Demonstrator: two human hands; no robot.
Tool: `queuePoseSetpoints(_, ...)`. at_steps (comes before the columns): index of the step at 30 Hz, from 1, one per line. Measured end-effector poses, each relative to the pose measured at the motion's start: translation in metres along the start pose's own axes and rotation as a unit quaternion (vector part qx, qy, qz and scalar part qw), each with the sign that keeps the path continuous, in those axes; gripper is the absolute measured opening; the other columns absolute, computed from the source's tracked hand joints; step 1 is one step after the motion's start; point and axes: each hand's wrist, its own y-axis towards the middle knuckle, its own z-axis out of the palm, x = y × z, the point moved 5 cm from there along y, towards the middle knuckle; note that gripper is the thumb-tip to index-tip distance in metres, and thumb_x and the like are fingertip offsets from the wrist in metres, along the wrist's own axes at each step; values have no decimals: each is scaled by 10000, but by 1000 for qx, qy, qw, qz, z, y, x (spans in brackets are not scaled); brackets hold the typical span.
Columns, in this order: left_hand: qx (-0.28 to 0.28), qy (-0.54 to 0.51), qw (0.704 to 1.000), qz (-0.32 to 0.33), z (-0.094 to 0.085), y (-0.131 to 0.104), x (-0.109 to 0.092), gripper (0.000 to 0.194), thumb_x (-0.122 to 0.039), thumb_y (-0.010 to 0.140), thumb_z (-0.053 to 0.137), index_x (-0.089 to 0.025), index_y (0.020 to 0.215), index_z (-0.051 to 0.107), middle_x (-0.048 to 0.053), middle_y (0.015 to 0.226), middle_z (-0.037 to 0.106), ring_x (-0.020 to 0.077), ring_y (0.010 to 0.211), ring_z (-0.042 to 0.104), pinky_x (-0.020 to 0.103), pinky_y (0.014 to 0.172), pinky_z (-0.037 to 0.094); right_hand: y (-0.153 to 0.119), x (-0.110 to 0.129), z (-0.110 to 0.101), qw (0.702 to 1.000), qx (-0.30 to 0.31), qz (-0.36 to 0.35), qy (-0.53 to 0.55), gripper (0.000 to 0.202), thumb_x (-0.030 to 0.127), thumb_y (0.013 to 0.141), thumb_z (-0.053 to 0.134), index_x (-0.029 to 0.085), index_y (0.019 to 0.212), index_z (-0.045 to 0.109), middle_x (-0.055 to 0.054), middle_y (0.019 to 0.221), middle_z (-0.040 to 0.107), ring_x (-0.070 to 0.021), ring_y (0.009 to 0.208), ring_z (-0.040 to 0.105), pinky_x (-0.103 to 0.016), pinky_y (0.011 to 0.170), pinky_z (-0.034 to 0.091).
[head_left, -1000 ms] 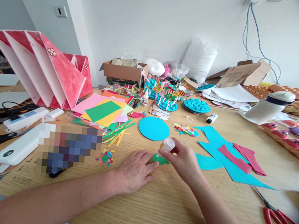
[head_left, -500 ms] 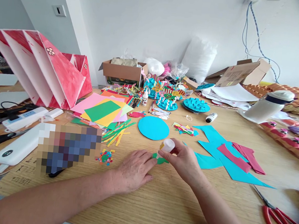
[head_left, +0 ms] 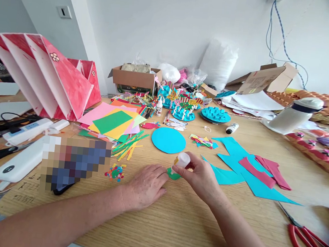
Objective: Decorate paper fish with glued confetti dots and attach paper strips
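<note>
Right hand (head_left: 201,177): grip narrow, closed on 1 small bottle (head_left: 182,159), tipped nozzle-down at the green paper piece (head_left: 173,176) on the table (head_left: 154,231). Left hand (head_left: 146,186): grip spread flat, fingertips beside the piece. Bottle judged light, squeezable, best held mid-body; paper thin, easily creased, best steadied by its edge.

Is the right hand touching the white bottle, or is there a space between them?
Touching. The head view shows it: the thumb of the right hand lies against the white bottle.
</note>
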Motion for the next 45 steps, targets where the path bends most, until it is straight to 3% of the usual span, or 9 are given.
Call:
queuePoseSetpoints(6,7,8,1000,13,2,2,1,167,-134,814,447,-118,972,498,61,992,555,184,988,488,339,903,394,-1,2,3,1000,20,-14,7,236,410,669,586,187,702,521,13,630,596,-128,586,532,-227,512,380)
queuePoseSetpoints(15,1,3,1000,10,2,1,2,178,-150,815,449,-127,987,489,61,1030,548,187,1004,482,343,903,398,-1,0,1,1000,23,-10,13,185,362,678,578,188,720,529,10,658,609,-126,599,542,-223,520,397)
queuePoseSetpoints(24,-6,-12,1000,6,0,0,1,124,-175,812,470,-155,933,490,52,1025,540,184,1011,473,351,904,396,3,-8,-6,999,-38,8,4,217,391,676,580,190,754,554,5,685,621,-135,607,551,-231,533,401)
queuePoseSetpoints(34,0,-10,1000,8,1,-1,1,193,-177,813,471,-144,1003,476,58,1047,532,181,1024,469,344,923,380,0,-2,4,999,27,-3,16,206,378,675,580,188,733,528,12,671,612,-129,600,542,-226,523,391)
queuePoseSetpoints(45,4,3,1000,9,0,-1,0,154,-172,797,496,-141,947,505,49,997,537,178,976,473,327,904,391,-4,5,-8,999,31,-15,-28,170,366,674,579,202,690,537,19,642,604,-129,600,536,-218,517,371)
